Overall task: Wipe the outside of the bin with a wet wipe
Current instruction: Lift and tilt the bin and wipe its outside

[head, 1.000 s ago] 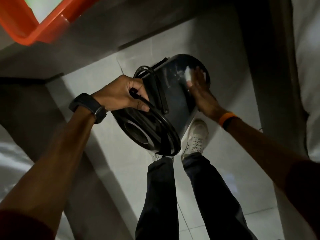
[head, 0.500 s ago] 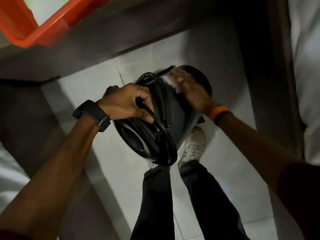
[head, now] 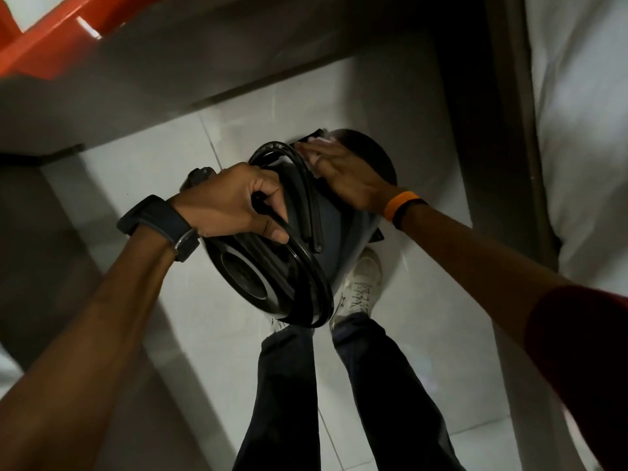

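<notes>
A small dark round bin (head: pixel 336 239) hangs tilted in the air above the tiled floor, its lid end turned toward me. My left hand (head: pixel 234 202) is closed around the black rim and wire handle at the lid. My right hand (head: pixel 343 175) lies flat on the upper side of the bin body and presses a white wet wipe (head: pixel 321 142) against it; only the wipe's edge shows past my fingertips. The bin's far side and base are hidden.
An orange plastic tub (head: pixel 51 45) sits at the top left on a grey ledge. White bedding (head: pixel 584 130) and a dark post (head: pixel 509 130) fill the right side. My legs and a white shoe (head: pixel 360 287) stand on pale floor tiles below the bin.
My right hand with the wipe has slid leftward over the bin body, from its right side to the top near the handle. The left hand kept its hold.
</notes>
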Demonstrator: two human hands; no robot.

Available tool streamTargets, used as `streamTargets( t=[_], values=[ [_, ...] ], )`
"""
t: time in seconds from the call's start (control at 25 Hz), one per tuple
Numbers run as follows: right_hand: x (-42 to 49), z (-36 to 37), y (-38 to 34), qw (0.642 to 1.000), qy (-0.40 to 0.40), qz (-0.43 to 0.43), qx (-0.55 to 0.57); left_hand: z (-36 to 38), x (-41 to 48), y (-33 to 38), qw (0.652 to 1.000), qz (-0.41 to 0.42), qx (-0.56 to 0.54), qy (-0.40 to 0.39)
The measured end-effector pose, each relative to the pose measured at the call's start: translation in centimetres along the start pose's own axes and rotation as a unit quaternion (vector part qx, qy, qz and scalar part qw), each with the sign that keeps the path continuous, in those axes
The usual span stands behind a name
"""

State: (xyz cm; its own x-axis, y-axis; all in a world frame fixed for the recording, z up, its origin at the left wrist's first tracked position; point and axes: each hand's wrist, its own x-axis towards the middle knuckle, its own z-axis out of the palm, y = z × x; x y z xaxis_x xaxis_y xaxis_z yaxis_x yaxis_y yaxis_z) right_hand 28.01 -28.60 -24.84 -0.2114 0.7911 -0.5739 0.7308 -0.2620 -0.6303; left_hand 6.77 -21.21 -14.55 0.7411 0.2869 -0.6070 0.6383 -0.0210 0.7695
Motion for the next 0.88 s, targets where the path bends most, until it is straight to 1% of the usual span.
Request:
streamTargets(
  t=[0.04,0.08,0.16,0.2,0.24,0.32,0.36,0.4,0.44,0.52,0.56,0.6,0.64,0.68,0.72,0.76,0.8,0.84,0.88],
  values=[
    [1.0,-0.4,0.6,1.000,-0.002,-0.001,-0.012,0.1,0.1,0.0,1.000,0.002,0.006,-0.001],
    [2.1,-1.0,1.4,0.999,-0.002,0.026,-0.040,0.3,0.1,0.1,1.000,0.003,0.010,-0.003],
    [2.9,-2.3,3.3,0.988,-0.031,0.126,-0.083,0.7,0.3,0.1,1.000,0.006,0.019,-0.008],
    [2.4,-2.4,4.3,0.983,-0.040,0.165,-0.071,0.9,0.4,0.2,1.000,0.007,0.024,-0.012],
    [1.1,-2.3,4.8,0.979,-0.025,0.199,-0.021,1.0,0.5,0.3,1.000,0.009,0.024,-0.014],
    [-3.2,-0.9,4.2,0.965,0.051,0.228,0.117,0.7,0.8,0.2,1.000,0.003,0.001,-0.002],
    [-5.9,0.4,3.3,0.957,0.089,0.216,0.172,0.5,0.9,0.0,0.999,-0.009,-0.031,0.006],
    [-8.7,2.3,2.0,0.955,0.114,0.178,0.207,0.4,0.9,-0.2,0.997,-0.023,-0.072,0.014],
    [-11.4,4.6,0.4,0.961,0.130,0.116,0.212,0.4,0.9,-0.5,0.993,-0.036,-0.110,0.018],
    [-14.7,8.2,-2.0,0.979,0.120,-0.044,0.157,0.4,0.8,-1.0,0.988,-0.048,-0.143,0.015],
    [-14.7,9.0,-1.8,0.981,0.119,-0.090,0.122,0.4,0.9,-1.3,0.988,-0.050,-0.147,0.008],
    [-13.7,9.0,-0.4,0.983,0.126,-0.094,0.096,0.4,1.1,-1.5,0.987,-0.049,-0.151,0.004],
    [-12.3,8.3,1.2,0.985,0.139,-0.041,0.089,0.2,1.4,-1.6,0.987,-0.045,-0.157,0.004],
    [-10.5,7.2,3.0,0.980,0.154,0.047,0.115,0.0,1.7,-1.7,0.986,-0.038,-0.163,0.011],
    [-8.8,5.7,4.7,0.959,0.168,0.143,0.180,-0.3,2.0,-1.8,0.984,-0.032,-0.171,0.024],
    [-7.6,4.3,6.3,0.921,0.182,0.225,0.262,-0.5,2.2,-1.9,0.982,-0.029,-0.180,0.039],
    [-7.2,3.6,6.8,0.884,0.193,0.272,0.327,-0.8,2.5,-2.1,0.980,-0.027,-0.191,0.052],
    [-7.4,3.4,6.1,0.874,0.201,0.263,0.355,-1.0,2.7,-2.3,0.977,-0.027,-0.203,0.066],
    [-8.0,4.0,4.3,0.891,0.207,0.211,0.345,-1.1,2.6,-2.7,0.972,-0.030,-0.219,0.078]
  ],
)
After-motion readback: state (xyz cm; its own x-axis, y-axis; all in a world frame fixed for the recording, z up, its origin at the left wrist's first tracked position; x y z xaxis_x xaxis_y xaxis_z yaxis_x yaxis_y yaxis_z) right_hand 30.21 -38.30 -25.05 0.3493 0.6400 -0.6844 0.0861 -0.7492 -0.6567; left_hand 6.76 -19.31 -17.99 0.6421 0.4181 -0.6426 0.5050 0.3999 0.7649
